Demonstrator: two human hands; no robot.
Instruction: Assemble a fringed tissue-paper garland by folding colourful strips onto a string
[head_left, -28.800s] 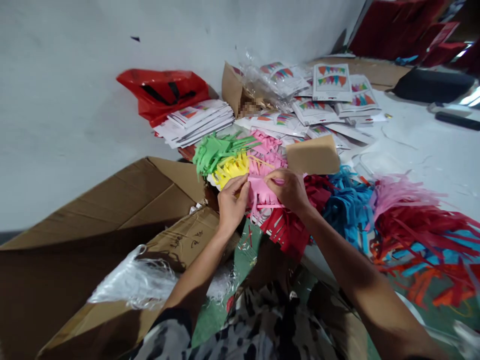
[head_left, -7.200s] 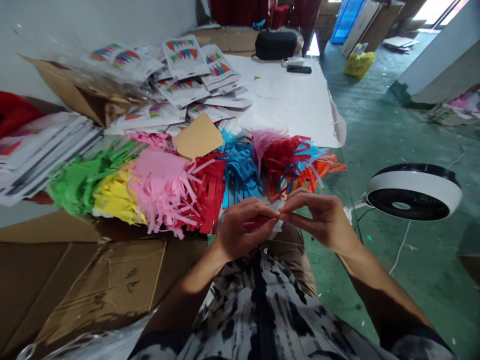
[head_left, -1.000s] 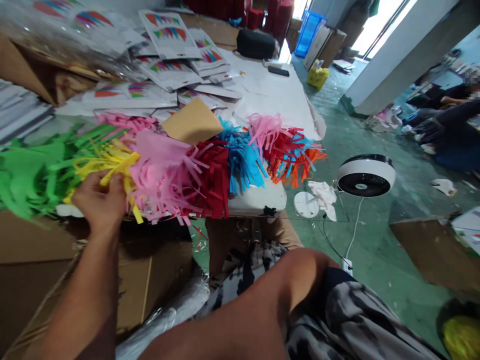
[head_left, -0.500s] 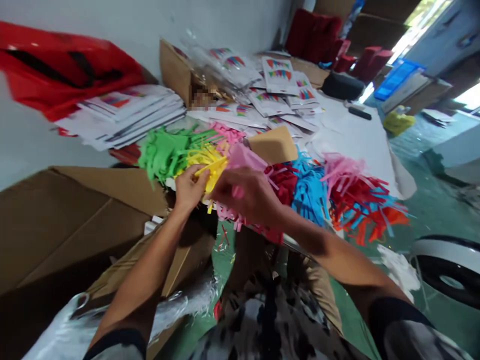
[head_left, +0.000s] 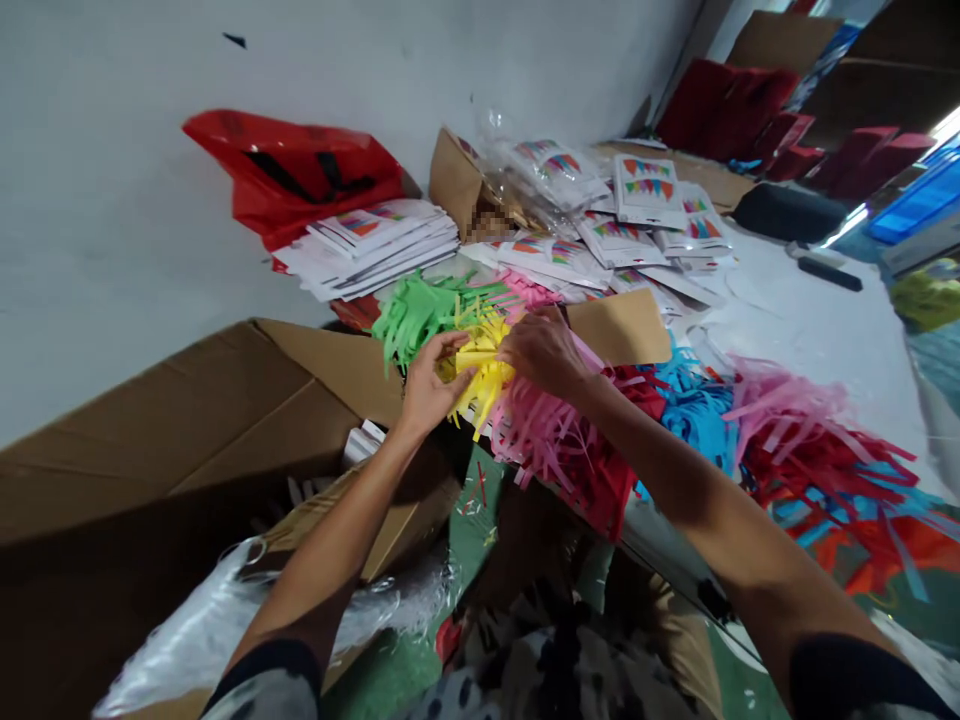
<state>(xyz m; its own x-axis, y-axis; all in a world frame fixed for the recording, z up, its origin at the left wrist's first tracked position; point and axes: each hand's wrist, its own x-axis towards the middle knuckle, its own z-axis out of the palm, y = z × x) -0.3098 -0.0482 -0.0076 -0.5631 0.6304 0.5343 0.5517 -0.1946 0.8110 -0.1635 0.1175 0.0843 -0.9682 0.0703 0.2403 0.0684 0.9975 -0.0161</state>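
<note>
A yellow fringed paper tassel (head_left: 491, 385) lies over the table's near edge, its cut strips hanging down. My left hand (head_left: 433, 388) has the tassel's flat band between thumb and fingers. From the other side, my right hand (head_left: 546, 350) pinches the same band, its fingertips partly hidden. Green fringe (head_left: 420, 310) lies just beyond my left hand. Pink fringe (head_left: 536, 430) spreads below my right wrist, and a tan card (head_left: 622, 325) lies behind that hand.
Blue fringe (head_left: 697, 410) and a mixed pink and red pile (head_left: 817, 430) lie rightward. Printed packets (head_left: 649, 190) cover the back beside a stack of white packets (head_left: 375, 250) and a red bag (head_left: 300, 175). A big open carton (head_left: 187, 420) stands at left.
The view has swung left, so the scene sits farther right. My right hand has come up to the yellow tassel's band and now grips it opposite my left hand.
</note>
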